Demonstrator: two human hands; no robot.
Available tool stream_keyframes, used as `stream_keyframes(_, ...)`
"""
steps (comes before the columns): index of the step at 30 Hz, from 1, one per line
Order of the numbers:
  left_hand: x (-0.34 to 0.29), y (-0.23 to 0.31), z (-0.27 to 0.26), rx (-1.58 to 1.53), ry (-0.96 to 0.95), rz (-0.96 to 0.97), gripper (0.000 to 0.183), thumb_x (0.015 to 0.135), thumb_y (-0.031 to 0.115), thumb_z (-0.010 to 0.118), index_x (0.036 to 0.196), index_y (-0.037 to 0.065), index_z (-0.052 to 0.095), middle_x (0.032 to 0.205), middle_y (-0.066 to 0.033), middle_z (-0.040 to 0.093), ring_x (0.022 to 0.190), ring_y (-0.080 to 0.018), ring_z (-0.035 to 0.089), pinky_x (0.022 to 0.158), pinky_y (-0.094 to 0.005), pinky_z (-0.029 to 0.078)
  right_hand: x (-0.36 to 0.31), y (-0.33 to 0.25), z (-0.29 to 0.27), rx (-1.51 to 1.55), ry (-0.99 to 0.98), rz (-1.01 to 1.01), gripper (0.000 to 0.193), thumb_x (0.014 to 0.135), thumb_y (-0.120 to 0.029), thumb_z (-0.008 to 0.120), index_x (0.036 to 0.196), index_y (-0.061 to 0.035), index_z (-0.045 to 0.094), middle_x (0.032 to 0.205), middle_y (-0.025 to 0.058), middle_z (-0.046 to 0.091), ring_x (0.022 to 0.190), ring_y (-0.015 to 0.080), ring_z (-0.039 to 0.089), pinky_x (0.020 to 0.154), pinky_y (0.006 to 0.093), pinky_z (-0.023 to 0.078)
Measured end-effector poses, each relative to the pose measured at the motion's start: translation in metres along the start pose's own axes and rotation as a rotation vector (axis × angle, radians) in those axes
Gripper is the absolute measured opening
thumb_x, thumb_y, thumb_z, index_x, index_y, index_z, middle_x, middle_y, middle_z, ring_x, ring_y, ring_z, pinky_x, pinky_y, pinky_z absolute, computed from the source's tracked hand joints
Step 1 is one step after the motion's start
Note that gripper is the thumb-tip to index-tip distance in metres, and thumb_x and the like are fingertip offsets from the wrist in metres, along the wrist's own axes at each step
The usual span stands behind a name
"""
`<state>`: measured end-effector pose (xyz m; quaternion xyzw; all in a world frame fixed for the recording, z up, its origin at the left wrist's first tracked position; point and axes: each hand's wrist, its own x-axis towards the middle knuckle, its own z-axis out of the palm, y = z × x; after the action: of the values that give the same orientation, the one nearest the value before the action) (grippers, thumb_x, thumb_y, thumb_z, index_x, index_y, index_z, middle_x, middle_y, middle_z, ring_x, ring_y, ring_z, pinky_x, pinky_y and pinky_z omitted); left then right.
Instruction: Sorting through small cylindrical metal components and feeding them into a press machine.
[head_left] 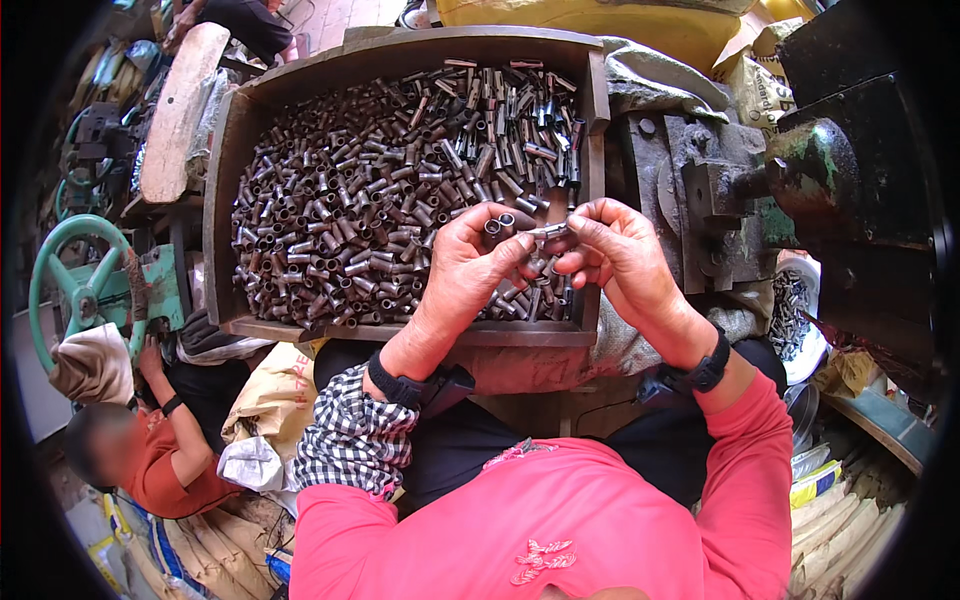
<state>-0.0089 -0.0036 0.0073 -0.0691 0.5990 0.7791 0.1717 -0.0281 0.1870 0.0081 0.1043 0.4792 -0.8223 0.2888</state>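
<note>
Over the right part of a tray, my left hand (462, 262) is closed round a couple of short dark metal tubes (498, 226), their round open ends showing beside the index finger. Between both hands lies a small shiny metal piece (549, 231); the left thumb and the right fingertips meet at it. My right hand (622, 250) pinches its right end. Many short dark metal tubes (340, 220) fill the left and middle of the tray. Slimmer, shinier metal pieces (515, 125) are heaped in its far right part. The fingers hide part of what they hold.
The wooden tray (420, 335) has raised walls. A greasy machine (700, 190) stands close on its right, with a white container of small metal pieces (792, 310) nearer me. At left are a green handwheel (85, 275), a wooden plank (182, 115) and another person (170, 440).
</note>
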Motion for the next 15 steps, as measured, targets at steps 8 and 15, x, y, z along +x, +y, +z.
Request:
stream_keyframes(8,-0.0015,-0.001,0.0021,0.01,0.018,0.04,0.016,0.085,0.008,0.064,0.097,-0.001,0.058,0.08,-0.0062,0.063,0.06,-0.0107,0.061,0.053,-0.0221,0.051,-0.0011,-0.0016,-0.0046,0.06,-0.021,0.055,0.015,0.089,-0.017,0.058,0.093,-0.0038,0.052,0.079,0.011,0.065,0.057,0.009,0.061,0.051,0.0213,0.05)
stream_keyframes(15,-0.0056,0.001,0.0014,0.112,-0.041,0.065,0.02,0.085,0.009,0.064,0.101,-0.002,0.057,0.082,-0.005,0.065,0.064,-0.0089,0.063,0.056,-0.0198,0.052,-0.0013,-0.0059,-0.0041,0.113,-0.089,0.093,0.011,0.088,-0.014,0.06,0.089,-0.0048,0.054,0.075,0.0095,0.065,0.05,0.0057,0.055,0.043,0.0178,0.043)
